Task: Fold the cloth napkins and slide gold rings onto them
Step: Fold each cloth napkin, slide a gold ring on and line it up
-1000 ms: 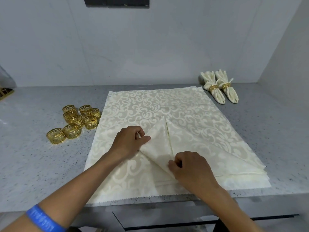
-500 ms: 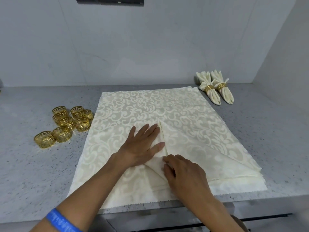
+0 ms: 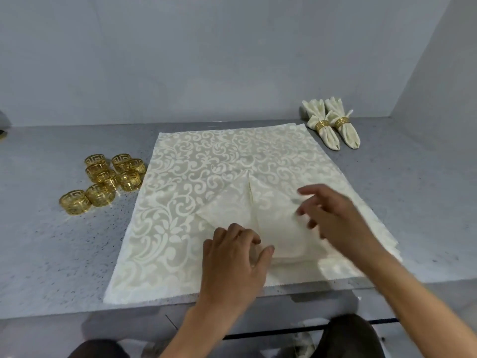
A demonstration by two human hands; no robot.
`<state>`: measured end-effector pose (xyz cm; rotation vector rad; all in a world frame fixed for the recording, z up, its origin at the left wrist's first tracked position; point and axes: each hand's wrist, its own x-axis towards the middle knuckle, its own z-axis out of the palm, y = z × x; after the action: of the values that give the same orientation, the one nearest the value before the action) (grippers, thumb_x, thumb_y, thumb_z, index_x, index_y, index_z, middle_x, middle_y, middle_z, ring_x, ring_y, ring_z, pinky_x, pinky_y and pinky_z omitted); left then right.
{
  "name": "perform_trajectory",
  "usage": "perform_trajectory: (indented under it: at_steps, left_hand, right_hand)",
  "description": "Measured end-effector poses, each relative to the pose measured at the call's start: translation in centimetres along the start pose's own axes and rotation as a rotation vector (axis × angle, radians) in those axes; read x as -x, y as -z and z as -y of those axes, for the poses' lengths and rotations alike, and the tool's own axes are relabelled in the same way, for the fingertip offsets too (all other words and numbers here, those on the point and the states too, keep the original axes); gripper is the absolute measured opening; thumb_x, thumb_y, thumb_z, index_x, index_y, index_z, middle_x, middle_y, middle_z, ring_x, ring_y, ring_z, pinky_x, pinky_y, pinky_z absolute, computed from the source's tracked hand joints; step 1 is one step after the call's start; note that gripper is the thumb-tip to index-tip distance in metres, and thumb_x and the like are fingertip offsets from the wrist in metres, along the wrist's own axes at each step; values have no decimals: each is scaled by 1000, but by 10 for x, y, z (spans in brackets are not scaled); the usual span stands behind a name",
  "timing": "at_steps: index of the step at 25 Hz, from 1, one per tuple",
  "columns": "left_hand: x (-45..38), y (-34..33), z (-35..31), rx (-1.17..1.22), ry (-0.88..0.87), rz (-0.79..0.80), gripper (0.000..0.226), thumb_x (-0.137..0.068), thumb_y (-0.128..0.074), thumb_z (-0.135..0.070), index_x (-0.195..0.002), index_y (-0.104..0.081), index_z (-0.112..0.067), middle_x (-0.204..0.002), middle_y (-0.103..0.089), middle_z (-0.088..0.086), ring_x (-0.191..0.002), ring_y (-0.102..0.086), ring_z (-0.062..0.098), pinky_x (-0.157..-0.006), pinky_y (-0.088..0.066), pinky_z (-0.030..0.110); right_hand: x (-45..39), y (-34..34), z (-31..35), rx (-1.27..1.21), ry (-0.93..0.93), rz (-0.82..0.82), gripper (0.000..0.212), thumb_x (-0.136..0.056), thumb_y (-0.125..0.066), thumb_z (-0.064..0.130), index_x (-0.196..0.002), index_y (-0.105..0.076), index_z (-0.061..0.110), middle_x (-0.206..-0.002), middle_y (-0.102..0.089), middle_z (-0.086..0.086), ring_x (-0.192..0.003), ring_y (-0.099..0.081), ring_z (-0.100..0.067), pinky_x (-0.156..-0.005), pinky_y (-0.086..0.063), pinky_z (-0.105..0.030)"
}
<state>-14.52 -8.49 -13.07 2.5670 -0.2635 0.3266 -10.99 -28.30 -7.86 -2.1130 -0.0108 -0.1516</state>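
Napkin (image 3: 232,210) is laid on the counter (image 3: 51,241), right of the rings (image 3: 108,179); folded tip points away, seam running front-to-back. Left hand (image 3: 232,259) is curled, pinching its near fold. Right hand (image 3: 333,215) is blurred; grip cannot be told.

A grey speckled stone countertop (image 3: 413,192) is seen, spread with cream damask cloth napkins (image 3: 196,171); loose gold openwork rings (image 3: 108,179) are clustered left, two ringed folded napkins (image 3: 333,125) laid far right.
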Motion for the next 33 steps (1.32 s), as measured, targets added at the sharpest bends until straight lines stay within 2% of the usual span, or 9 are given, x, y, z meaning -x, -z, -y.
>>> perform_trajectory:
  at_steps: [2,4,7,16,19,22,24,28,33]
  left_hand:
    - [-2,-7,-3,-35,-10,-19,19,-87,-59,-51,-95,-62,-33,-99,-53,-20,-98,-45,8,-87,-37,30]
    - [0,-13,-3,-18,-69,-59,10,-86,-64,-39,-93,-66,-32,-97,-56,-18,-95,-49,11,-84,-41,30]
    - [6,-18,-2,-8,-118,-91,11,-86,-61,-35,-85,-70,-29,-93,-57,-17,-88,-50,11,-78,-48,30]
    - [12,-21,6,-71,-219,-154,13,-87,-65,-30,-76,-70,-25,-92,-54,-15,-82,-52,7,-73,-47,30]
    - [12,-22,4,-122,-244,-161,19,-92,-55,-32,-77,-65,-25,-88,-51,-14,-82,-51,7,-71,-48,30]
    - [13,-18,1,-110,-222,-161,24,-92,-45,-31,-76,-61,-25,-88,-50,-15,-83,-49,7,-73,-48,30]
    - [13,-18,-6,-84,-191,-150,30,-92,-42,-34,-72,-61,-23,-84,-51,-13,-81,-49,8,-74,-48,32]
    - [11,-22,-15,-118,-92,-216,36,-90,-52,-42,-61,-64,-24,-75,-53,-13,-74,-51,10,-70,-48,31]
    - [10,-36,-7,-73,-74,-297,9,-85,-59,-30,-81,-64,-23,-78,-57,-11,-76,-56,14,-71,-43,30]
  right_hand:
    - [-15,39,-22,427,75,-55,21,-95,-57,28,-117,-56,30,-90,-65,12,-70,-61,-10,-65,-47,-29]
    - [-18,66,-44,574,19,129,23,-93,-60,41,-113,-53,33,-85,-63,13,-69,-59,-5,-64,-46,-26]
    - [-18,85,-57,465,6,425,20,-90,-65,39,-103,-50,34,-73,-62,4,-59,-52,-5,-59,-43,-25]
    - [-34,110,-59,156,-158,771,21,-86,-73,11,-90,-56,24,-65,-38,-10,-59,-29,-26,-52,-28,-33]
    - [-46,111,-39,-327,-248,684,22,-74,-71,16,-91,-69,3,-66,-55,-28,-48,-49,-31,-44,-39,-26]
    - [-76,76,-11,-642,-290,565,30,-77,-50,7,-95,-73,0,-101,-69,-31,-59,-66,-30,-39,-41,-23]
    - [-95,38,2,-411,-210,479,16,-89,-56,9,-87,-70,1,-95,-71,-22,-53,-57,-22,-40,-35,-23]
    - [-119,-22,5,-64,-176,304,25,-86,-74,26,-70,-63,10,-55,-47,-2,-45,-36,-11,-44,-29,-22]
    - [-127,-59,-14,333,-10,174,5,-85,-65,24,-86,-61,20,-78,-62,7,-73,-59,-13,-69,-47,-29]
